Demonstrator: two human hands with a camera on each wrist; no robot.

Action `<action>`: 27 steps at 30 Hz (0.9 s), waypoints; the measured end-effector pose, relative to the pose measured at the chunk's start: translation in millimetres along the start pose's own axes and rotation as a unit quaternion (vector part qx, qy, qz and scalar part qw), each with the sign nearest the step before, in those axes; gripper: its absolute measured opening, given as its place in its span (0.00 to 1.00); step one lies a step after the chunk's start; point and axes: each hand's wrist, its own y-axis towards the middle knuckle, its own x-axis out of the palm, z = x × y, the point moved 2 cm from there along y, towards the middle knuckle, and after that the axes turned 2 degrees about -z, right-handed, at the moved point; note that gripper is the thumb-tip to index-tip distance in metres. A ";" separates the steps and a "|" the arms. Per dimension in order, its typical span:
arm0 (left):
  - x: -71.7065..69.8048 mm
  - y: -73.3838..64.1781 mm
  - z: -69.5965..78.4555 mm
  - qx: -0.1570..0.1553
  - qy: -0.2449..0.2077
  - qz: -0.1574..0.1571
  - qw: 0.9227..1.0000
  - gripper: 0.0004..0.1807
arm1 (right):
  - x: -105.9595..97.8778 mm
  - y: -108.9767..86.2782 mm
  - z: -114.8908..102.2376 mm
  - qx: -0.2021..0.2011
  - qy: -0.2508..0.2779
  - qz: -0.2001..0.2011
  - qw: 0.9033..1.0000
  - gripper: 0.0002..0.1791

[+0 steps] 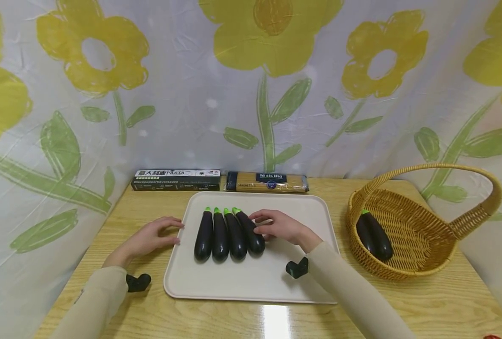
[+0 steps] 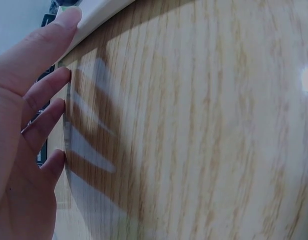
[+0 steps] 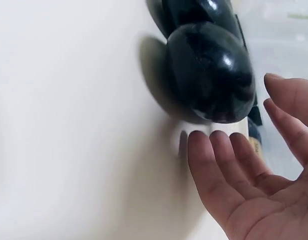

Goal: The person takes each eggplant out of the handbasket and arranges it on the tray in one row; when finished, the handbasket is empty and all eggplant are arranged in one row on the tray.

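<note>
Several dark eggplants with green stem ends lie side by side on a white tray [image 1: 293,282]. At the right end of the row, the last eggplant [image 1: 249,233] leans with its top to the left. My right hand [image 1: 282,227] is beside it, fingers loosely bent; in the right wrist view the fingertips [image 3: 200,145] are close to the rounded end of an eggplant [image 3: 211,75], with nothing gripped. By the tray's left edge, my left hand [image 1: 151,238] holds nothing, its thumb and fingers spread apart over the wood table [image 2: 194,125].
To the right stands a wicker basket [image 1: 420,230] with a tall handle and two eggplants [image 1: 374,235] inside. Behind the tray are a black-and-white pasta box [image 1: 176,180] and a spaghetti pack [image 1: 268,182]. A flowered curtain [image 1: 183,117] hangs at the back.
</note>
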 end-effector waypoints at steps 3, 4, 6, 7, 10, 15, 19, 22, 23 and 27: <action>0.4 -0.5 -0.3 -0.002 -0.002 -0.001 1.000 0.22 | -1.4 -12.5 -0.9 -0.007 -0.002 0.004 1.000 0.24; 0.4 -0.6 -0.3 -0.003 -0.002 -0.001 1.000 0.22 | -2.6 -17.9 -0.5 -0.012 -0.003 0.006 1.000 0.24; 0.2 -0.8 -0.3 -0.005 -0.003 -0.002 1.000 0.22 | -6.2 -31.0 -0.1 -0.026 -0.006 0.008 1.000 0.23; 0.1 -0.9 -0.3 -0.007 -0.002 -0.002 1.000 0.22 | -8.5 -38.4 -0.1 -0.031 -0.009 0.011 0.999 0.23; 0.0 -0.8 -0.6 -0.009 -0.004 -0.003 1.000 0.22 | -18.4 -64.6 -0.4 -0.047 -0.020 0.022 0.998 0.21; 0.4 -0.5 -1.2 -0.006 -0.003 -0.004 1.000 0.22 | -36.6 -114.9 -5.3 -0.026 -0.045 0.050 0.997 0.21; 0.4 -0.4 -1.1 -0.003 -0.002 -0.005 1.000 0.22 | -52.6 -150.1 -6.7 -0.011 -0.053 0.075 0.996 0.22; 0.4 -0.1 -1.0 -0.001 -0.004 -0.005 1.000 0.22 | -68.0 -171.8 -5.4 -0.026 -0.042 0.083 0.995 0.23; 0.3 0.0 -1.1 -0.001 -0.003 -0.006 1.000 0.22 | -74.0 -178.4 -4.4 -0.034 -0.034 0.082 0.995 0.23; 0.2 0.2 -1.5 0.001 0.002 -0.007 1.000 0.22 | -101.8 -201.3 3.1 -0.060 -0.006 0.080 0.995 0.24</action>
